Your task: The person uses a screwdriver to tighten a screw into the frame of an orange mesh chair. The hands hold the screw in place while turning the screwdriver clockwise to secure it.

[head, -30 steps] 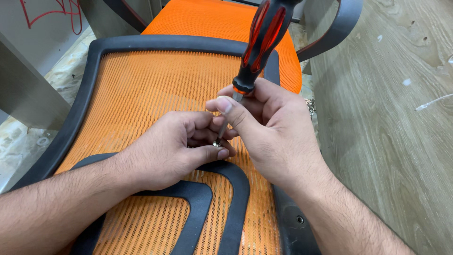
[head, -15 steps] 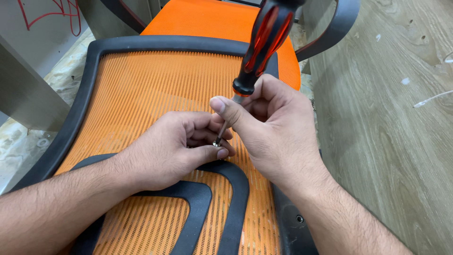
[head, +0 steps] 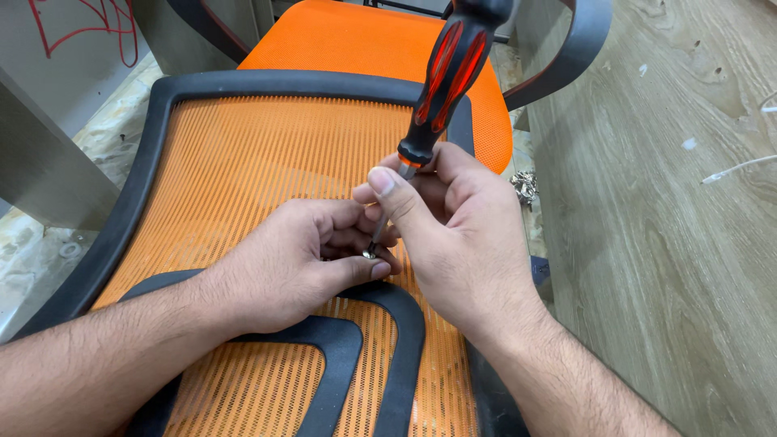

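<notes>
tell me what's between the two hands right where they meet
In the head view, the screwdriver shaft and a small metal screw sit between the left hand and right hand.

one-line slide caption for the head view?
Right hand steadies a red-and-black screwdriver while left hand pinches a small screw over an orange mesh chair back.

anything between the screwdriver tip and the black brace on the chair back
Only a small metal fastener, pinched in the left hand right at the tip. The right hand grips the screwdriver by its shaft. The black brace lies on the orange mesh backrest. The contact point is hidden by fingers.
</notes>
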